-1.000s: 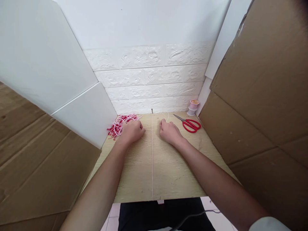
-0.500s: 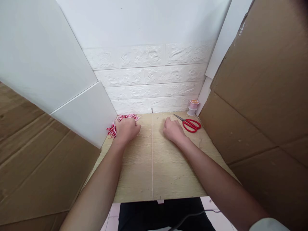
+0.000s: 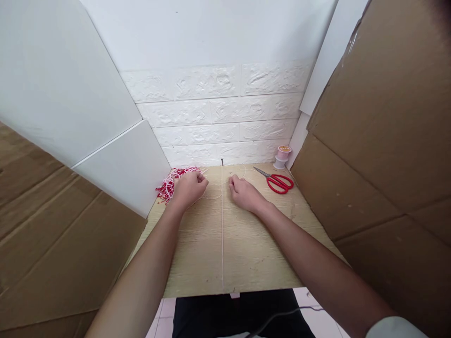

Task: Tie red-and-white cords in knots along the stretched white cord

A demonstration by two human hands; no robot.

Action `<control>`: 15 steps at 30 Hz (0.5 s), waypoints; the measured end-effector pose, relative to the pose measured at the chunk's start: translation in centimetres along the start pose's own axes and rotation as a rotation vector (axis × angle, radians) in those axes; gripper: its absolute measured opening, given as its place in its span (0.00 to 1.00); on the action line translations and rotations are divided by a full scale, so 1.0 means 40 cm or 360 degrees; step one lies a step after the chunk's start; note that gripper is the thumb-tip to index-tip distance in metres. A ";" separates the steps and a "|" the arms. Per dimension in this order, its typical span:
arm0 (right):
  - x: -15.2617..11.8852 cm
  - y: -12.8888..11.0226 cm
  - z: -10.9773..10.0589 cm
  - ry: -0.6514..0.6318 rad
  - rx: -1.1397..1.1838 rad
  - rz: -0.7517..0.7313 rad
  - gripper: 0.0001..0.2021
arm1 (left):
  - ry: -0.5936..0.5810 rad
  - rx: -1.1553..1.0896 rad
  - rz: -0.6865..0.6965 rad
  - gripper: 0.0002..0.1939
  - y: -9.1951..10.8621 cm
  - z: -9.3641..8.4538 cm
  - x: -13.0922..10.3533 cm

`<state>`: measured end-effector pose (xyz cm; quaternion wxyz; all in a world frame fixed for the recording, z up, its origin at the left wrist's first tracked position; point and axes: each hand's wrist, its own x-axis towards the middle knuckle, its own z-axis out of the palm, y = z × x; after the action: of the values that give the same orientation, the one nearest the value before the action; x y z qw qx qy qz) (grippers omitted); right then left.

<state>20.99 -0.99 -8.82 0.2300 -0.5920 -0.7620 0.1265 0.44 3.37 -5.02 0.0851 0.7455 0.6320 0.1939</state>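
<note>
A thin pale cord point(image 3: 222, 234) runs straight down the middle of the wooden board, from a small dark nail point(image 3: 222, 162) at the back to the front edge. Left of it, my left hand point(image 3: 191, 188) is closed in a pinch, beside a heap of red and white cords point(image 3: 171, 183). My right hand point(image 3: 243, 191) is closed too, just right of the taut cord. A fine loose thread point(image 3: 213, 197) curves out from my left fingers toward the middle, and another thread end point(image 3: 244, 170) loops behind my right hand. Both pinches appear to be on this thread.
Red-handled scissors point(image 3: 278, 182) lie right of my right hand, blades toward the back. Two stacked spools point(image 3: 283, 157), the upper one pink, stand in the back right corner. Cardboard point(image 3: 380, 141) walls in the right side, and more cardboard point(image 3: 63, 234) the left. White brick-pattern wall point(image 3: 225, 110) closes the back.
My right hand has moved left, closer to the middle cord. My left hand has shifted slightly right and turned a little. The loose thread between them has changed shape.
</note>
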 end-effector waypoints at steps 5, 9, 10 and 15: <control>-0.004 -0.005 -0.013 -0.0071 -0.0097 0.0141 0.12 | -0.0007 -0.0310 -0.0057 0.09 -0.002 0.000 0.004; -0.001 -0.003 -0.030 -0.0032 -0.0219 0.0335 0.14 | -0.0005 -0.0592 -0.0050 0.10 -0.008 0.002 0.008; -0.001 -0.001 -0.032 -0.0020 -0.0248 0.0373 0.14 | 0.0002 -0.0644 -0.0046 0.10 -0.009 0.002 0.008; 0.001 0.006 -0.032 0.0046 -0.0331 0.0492 0.14 | -0.0005 -0.0761 -0.0103 0.10 -0.011 0.001 0.008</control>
<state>21.80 -0.98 -7.82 0.1563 -0.7244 -0.6675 0.0725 0.08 3.76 -5.15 0.2663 0.6838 0.5916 0.3339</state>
